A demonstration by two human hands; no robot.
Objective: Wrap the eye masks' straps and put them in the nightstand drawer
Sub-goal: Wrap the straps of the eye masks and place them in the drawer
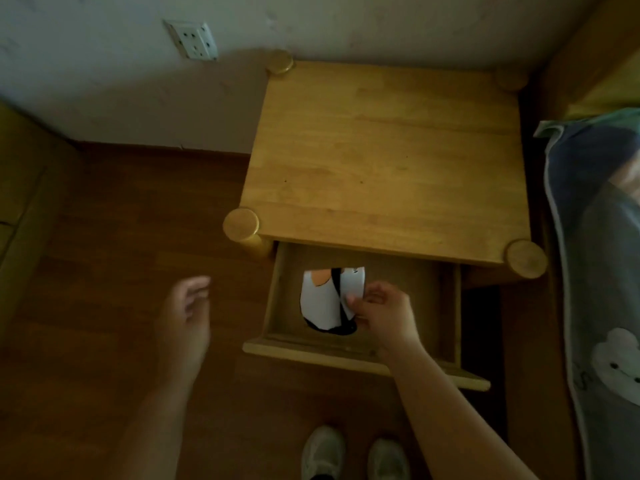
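Inside the open drawer [408,271] of the nightstand [388,161], a white eye mask [320,299] with a black strap across it and black edging sits left of centre, above the drawer floor. Its right edge is pinched by the fingers of the right hand [384,311], which reaches over the drawer's front lip; whether the mask already rests on the drawer bottom cannot be told. To the right of the mask, past the hand, the drawer floor is bare up to its right wall, and a narrow strip lies free between the mask and the left wall. The rear part of the drawer is hidden under the nightstand top.

The left hand [190,306] hangs well apart from the drawer, out over the wooden floor [114,254], fingers loosely spread and holding nothing. The bed [599,271] with its patterned cover stands just beside the nightstand on the right. Two white shoes [353,452] stand on the floor below the drawer front.
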